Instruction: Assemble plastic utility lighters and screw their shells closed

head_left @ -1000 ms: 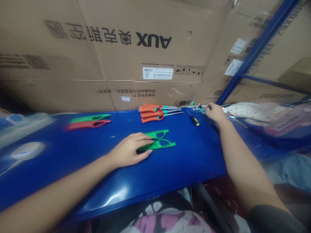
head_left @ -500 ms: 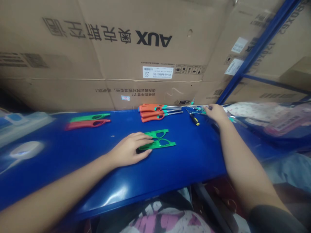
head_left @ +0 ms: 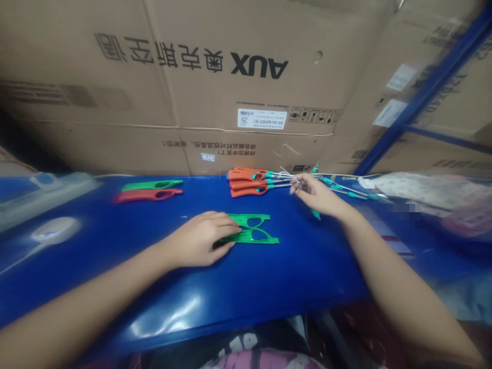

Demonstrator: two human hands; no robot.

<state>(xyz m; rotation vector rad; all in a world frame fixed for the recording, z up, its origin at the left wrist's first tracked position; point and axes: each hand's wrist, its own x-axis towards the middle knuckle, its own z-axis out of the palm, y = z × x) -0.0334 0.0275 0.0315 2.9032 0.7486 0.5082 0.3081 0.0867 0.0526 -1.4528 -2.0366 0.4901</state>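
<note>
My left hand (head_left: pixel 207 238) rests over two green plastic lighter casing halves (head_left: pixel 265 236) on the blue table, its fingers and thumb curled over their left ends. The looped trigger openings point right. My right hand (head_left: pixel 313 195) is pinched closed around a thin metal lighter tube; a teal end piece (head_left: pixel 315 214) shows below the palm. Just left of it lie several orange lighters (head_left: pixel 249 183) with metal tubes. Behind my right hand, loose metal tubes with teal parts (head_left: pixel 342 188) are spread out. Its fingertips partly hide what it holds.
A green casing (head_left: pixel 154 185) and a red casing (head_left: pixel 148 195) lie at the left. Farther left are a white round object (head_left: pixel 56 230) with a cord and a pale plastic container (head_left: pixel 49 197). Large cardboard boxes (head_left: pixel 184 107) stand behind the table; patterned cloth (head_left: pixel 407 189) lies right.
My right hand has moved left and nearer from the loose tubes, with a tube in its fingers. The screwdriver is now hidden. My left hand stays on the green halves; the view has shifted slightly.
</note>
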